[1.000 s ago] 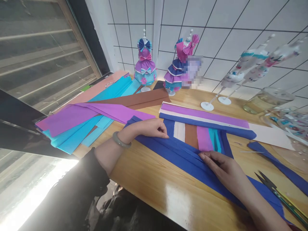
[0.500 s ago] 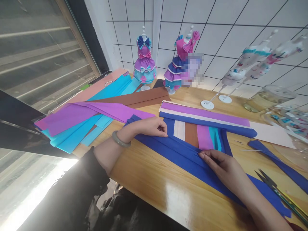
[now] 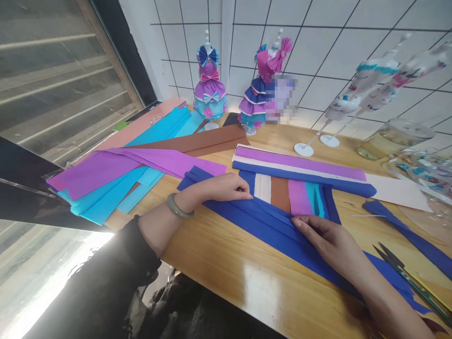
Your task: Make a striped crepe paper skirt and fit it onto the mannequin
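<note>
Head view: a long blue strip (image 3: 243, 217) lies slantwise near the front edge of the worktop (image 3: 212, 254). The left hand (image 3: 229, 187), fingers curled nearly closed, pinches its far side between thumb and fingertips. Farther right, the right hand (image 3: 326, 238), more loosely curled, grips a fold of it between thumb and forefinger. Just beyond, toward the back edge, coloured bands (image 3: 280, 193) lie side by side. Scissors (image 3: 399, 268) rest toward the worktop's right, near the right forearm.
</note>
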`<move>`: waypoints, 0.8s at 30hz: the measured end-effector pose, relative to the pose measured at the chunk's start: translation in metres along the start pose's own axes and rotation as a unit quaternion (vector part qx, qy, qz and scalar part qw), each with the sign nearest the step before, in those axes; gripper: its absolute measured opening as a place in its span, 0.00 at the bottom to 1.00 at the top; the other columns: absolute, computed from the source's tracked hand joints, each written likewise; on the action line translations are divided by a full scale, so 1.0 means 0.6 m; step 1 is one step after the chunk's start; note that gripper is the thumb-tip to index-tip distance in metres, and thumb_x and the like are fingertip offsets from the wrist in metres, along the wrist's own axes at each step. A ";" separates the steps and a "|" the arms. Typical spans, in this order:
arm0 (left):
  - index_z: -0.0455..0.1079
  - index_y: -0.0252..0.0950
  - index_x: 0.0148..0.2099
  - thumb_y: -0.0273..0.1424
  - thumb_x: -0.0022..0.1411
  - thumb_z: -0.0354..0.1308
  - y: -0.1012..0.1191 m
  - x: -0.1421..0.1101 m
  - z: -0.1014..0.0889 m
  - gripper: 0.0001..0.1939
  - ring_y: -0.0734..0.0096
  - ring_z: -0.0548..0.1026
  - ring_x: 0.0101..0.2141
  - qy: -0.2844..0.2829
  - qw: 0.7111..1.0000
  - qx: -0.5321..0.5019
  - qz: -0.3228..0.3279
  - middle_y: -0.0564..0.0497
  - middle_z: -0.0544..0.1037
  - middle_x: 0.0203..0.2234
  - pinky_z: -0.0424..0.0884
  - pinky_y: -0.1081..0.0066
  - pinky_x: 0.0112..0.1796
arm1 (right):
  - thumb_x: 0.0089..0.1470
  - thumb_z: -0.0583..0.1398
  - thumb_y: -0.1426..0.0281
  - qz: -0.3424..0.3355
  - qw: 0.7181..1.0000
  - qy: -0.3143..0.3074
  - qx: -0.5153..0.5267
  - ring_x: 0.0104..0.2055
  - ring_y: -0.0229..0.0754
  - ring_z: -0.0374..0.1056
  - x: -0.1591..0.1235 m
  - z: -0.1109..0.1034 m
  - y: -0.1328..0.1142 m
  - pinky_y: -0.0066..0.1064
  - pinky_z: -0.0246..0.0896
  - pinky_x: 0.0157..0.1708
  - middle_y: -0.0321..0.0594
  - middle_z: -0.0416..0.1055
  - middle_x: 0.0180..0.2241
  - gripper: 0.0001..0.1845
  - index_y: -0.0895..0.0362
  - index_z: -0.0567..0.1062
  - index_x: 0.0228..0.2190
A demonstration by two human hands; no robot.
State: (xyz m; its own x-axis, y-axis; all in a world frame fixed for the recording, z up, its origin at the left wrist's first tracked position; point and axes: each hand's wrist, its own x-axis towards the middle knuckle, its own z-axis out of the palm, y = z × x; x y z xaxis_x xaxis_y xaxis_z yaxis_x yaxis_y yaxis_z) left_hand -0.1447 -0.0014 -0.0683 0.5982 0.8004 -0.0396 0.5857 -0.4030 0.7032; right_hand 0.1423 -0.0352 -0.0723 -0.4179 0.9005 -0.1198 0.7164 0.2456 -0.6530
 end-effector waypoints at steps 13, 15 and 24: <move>0.75 0.36 0.39 0.37 0.53 0.60 -0.012 -0.014 -0.033 0.13 0.74 0.71 0.30 -0.043 0.998 -0.021 -0.042 0.51 0.77 0.29 0.63 0.75 0.30 | 0.54 0.53 0.53 -0.021 1.000 0.006 -0.016 0.36 0.47 0.72 0.002 0.010 0.016 0.34 0.66 0.35 0.38 0.77 0.35 0.20 0.52 0.77 0.32; 0.75 0.37 0.38 0.40 0.53 0.59 -0.023 -0.025 -0.053 0.14 0.74 0.71 0.29 -0.051 0.996 -0.029 -0.069 0.52 0.77 0.29 0.62 0.75 0.29 | 0.54 0.53 0.52 -0.015 1.000 0.014 -0.016 0.37 0.48 0.72 0.000 0.009 0.014 0.35 0.66 0.36 0.38 0.78 0.36 0.20 0.52 0.77 0.33; 0.77 0.35 0.33 0.47 0.52 0.58 -0.071 -0.084 -0.124 0.20 0.73 0.73 0.29 0.007 0.983 -0.064 -0.171 0.50 0.78 0.27 0.63 0.73 0.32 | 0.45 0.57 0.49 0.017 1.000 0.019 0.005 0.36 0.53 0.74 0.004 0.004 0.003 0.34 0.70 0.31 0.40 0.79 0.33 0.18 0.47 0.79 0.26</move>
State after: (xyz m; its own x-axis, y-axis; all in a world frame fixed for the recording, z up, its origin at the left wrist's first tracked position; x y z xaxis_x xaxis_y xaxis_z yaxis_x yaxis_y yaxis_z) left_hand -0.2403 0.0086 -0.0434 0.3710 0.8854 -0.2800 0.6774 -0.0518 0.7338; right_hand 0.1413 -0.0337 -0.0751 -0.3721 0.9213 -0.1129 0.7234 0.2117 -0.6572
